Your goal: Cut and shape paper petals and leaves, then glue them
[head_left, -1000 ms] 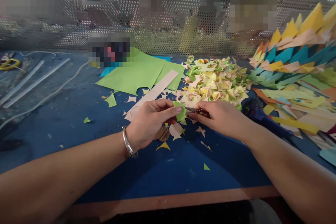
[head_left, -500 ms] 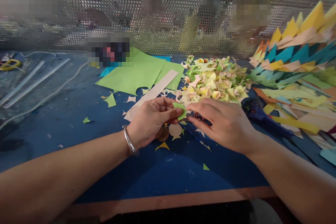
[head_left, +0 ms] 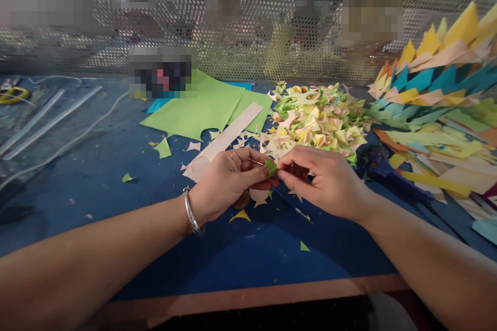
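Observation:
Between my two hands is a small green paper piece [head_left: 271, 167], bent or folded. My left hand [head_left: 233, 178], with a silver bangle at its wrist, pinches it from the left. The fingertips of my right hand [head_left: 322, 178] are closed on its right edge. Beneath the left hand lie a pale paper strip [head_left: 231, 132], cut paper scraps and part of a brown round object [head_left: 243, 200]. A heap of small folded paper pieces [head_left: 316, 119] in cream, yellow and green sits just beyond the right hand.
Green paper sheets [head_left: 194, 106] lie at the back. A dark blue glue gun [head_left: 399, 178] rests on the right beside paper strips. Layered paper points [head_left: 438, 77] stand behind it. Clear glue sticks [head_left: 54, 121] and a white cord [head_left: 83, 129] are left. A perforated metal screen [head_left: 248, 57] rises behind.
The green paper, flatter and more rounded before, is now bent up smaller between the fingertips. My right hand's fingers have moved in and closed on it.

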Demonstrator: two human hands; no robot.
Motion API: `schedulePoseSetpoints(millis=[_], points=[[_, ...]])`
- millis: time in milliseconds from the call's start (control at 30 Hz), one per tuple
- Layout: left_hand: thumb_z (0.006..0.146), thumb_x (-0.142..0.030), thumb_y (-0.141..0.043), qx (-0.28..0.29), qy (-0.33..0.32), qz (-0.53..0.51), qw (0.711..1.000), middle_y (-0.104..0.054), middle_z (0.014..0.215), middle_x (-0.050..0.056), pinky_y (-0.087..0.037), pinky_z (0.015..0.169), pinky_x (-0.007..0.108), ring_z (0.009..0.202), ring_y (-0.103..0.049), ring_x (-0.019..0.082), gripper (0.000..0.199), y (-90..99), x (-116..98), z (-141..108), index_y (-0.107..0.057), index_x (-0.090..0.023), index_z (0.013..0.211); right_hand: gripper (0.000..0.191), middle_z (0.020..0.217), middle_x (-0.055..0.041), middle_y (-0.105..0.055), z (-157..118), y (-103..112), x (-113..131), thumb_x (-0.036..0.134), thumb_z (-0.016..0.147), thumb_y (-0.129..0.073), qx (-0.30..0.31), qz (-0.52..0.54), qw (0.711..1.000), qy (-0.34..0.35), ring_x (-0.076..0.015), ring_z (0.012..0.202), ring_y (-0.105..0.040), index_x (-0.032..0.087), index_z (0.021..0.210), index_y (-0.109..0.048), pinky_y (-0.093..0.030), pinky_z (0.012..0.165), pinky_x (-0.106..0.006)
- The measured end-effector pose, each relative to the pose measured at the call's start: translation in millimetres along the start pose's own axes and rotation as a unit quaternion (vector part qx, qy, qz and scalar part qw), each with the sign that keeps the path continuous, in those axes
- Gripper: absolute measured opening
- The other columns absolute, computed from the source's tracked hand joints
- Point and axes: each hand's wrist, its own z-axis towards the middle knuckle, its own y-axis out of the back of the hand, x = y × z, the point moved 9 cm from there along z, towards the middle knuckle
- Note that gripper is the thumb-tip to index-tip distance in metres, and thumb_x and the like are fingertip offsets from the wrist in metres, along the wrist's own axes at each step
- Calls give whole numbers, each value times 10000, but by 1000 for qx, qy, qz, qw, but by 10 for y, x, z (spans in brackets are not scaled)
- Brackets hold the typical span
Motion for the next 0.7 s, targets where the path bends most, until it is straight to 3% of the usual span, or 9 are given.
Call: schedulePoseSetpoints(millis=[167, 467, 700], points=[[835, -235, -669, -12, -21, 43, 999, -740, 770, 66, -326, 342, 148, 646, -696, 136, 118, 5, -59, -20, -618, -150, 899, 105, 748, 10, -559, -15, -14, -88, 177, 902, -570, 7, 48, 998, -47, -78, 623, -514, 168, 804, -608, -428, 576, -213], [800, -229, -727, 1, -72, 91, 993, -716, 709, 8, -396, 408, 144, 505, -589, 51, 167, -19, -137, -40, -640, -130, 901, 113, 718, 22, -539, -4, -46, -147, 185, 888, -594, 1, 88, 993, -83, -64, 587, -503, 168, 777, -591, -416, 535, -200], [818, -208, -696, -11, -85, 89, 992, -720, 712, 15, -469, 467, 157, 583, -653, 80, 104, -16, -154, -45, -629, -142, 863, 113, 716, 27, -540, -22, -67, -186, 211, 893, -603, 7, 116, 988, -106, -56, 559, -494, 169, 791, -582, -406, 500, -198]])
